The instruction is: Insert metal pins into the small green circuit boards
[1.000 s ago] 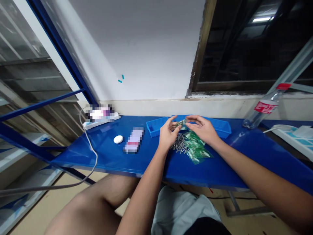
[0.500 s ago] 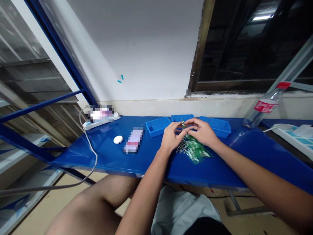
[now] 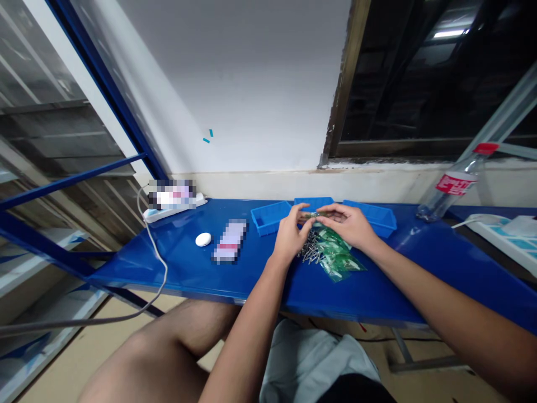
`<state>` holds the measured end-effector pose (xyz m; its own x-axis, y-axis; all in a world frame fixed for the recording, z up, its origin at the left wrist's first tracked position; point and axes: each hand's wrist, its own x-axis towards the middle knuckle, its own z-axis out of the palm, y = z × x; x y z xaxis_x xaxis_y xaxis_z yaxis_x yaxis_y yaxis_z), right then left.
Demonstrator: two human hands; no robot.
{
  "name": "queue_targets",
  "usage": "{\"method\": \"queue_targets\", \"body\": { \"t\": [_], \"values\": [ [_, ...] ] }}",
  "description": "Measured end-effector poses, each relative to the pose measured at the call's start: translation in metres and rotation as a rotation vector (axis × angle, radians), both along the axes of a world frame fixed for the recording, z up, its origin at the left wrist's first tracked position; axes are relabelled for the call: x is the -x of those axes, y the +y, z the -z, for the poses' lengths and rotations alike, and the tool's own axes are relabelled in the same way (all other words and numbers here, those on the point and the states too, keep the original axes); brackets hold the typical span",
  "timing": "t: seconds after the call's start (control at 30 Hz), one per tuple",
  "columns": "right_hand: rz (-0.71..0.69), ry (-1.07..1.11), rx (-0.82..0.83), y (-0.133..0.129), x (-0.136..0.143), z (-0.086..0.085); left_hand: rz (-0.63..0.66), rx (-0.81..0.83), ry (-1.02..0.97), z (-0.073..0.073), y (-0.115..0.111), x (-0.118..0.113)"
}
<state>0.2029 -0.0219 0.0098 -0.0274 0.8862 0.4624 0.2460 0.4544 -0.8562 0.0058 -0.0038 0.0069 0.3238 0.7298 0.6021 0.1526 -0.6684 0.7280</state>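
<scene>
Over the blue table, my left hand [image 3: 289, 235] and my right hand [image 3: 352, 225] face each other, thumbs and fingers closed on a small greenish plastic bag [image 3: 315, 214]. The bag lies stretched sideways between them; its contents are too small to make out. Just below the fingers is a heap of metal screws [image 3: 311, 252]. Several green-tinted plastic bags [image 3: 339, 256] overlap to the right of the heap, beneath my right hand. Parts of the fingers of my right hand are hidden behind its thumb and the bag.
Along the wall stand three blue bins: a left bin [image 3: 268, 225], a middle bin [image 3: 312, 200] and a right bin [image 3: 382, 224]. A plastic bottle [image 3: 455, 183] leans at the back right. To the left lie a white rounded case [image 3: 203, 239], a blurred flat object [image 3: 230, 242] and a cable [image 3: 161, 258].
The small bag, upright and bunched between the fingertips before, is now stretched sideways. My hands have moved slightly apart, and more of the screw heap shows.
</scene>
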Motion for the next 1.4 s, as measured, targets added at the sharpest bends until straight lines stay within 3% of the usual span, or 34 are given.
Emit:
{"method": "queue_targets", "body": {
  "t": [0.1,0.2,0.3,0.4,0.57,0.73,0.93,1.0,1.17,1.3,1.4],
  "values": [
    [0.091,0.112,0.010,0.002,0.000,0.001,-0.114,-0.043,-0.015,0.000,0.001,0.000],
    [0.174,0.156,-0.017,0.002,0.002,0.002,-0.099,-0.108,0.094,-0.001,0.000,0.000],
    [0.074,0.135,0.010,-0.001,0.006,0.001,-0.035,-0.143,0.165,0.000,0.000,0.000],
    [-0.006,0.110,0.034,-0.005,0.010,-0.001,-0.078,-0.132,0.166,0.003,0.002,0.001],
    [0.113,0.108,-0.037,-0.003,0.007,-0.003,-0.120,-0.125,0.094,0.003,0.005,0.004],
    [0.030,0.102,0.005,0.002,0.003,0.003,-0.072,-0.087,0.012,0.003,0.005,0.003],
    [0.060,0.104,0.035,0.004,0.001,0.008,-0.063,-0.014,-0.037,0.003,0.005,-0.001],
    [0.059,0.081,0.030,0.005,0.000,0.009,-0.136,-0.072,0.009,0.001,0.004,0.002],
    [0.082,-0.024,0.022,0.006,-0.004,0.010,-0.455,-0.228,0.143,-0.006,0.008,0.023],
    [0.076,-0.155,-0.013,0.000,-0.001,0.005,-0.769,-0.194,0.379,-0.004,0.013,0.039],
    [0.078,-0.272,-0.032,-0.007,0.003,-0.001,-0.868,-0.136,0.473,-0.002,0.017,0.044]
  ]
}}
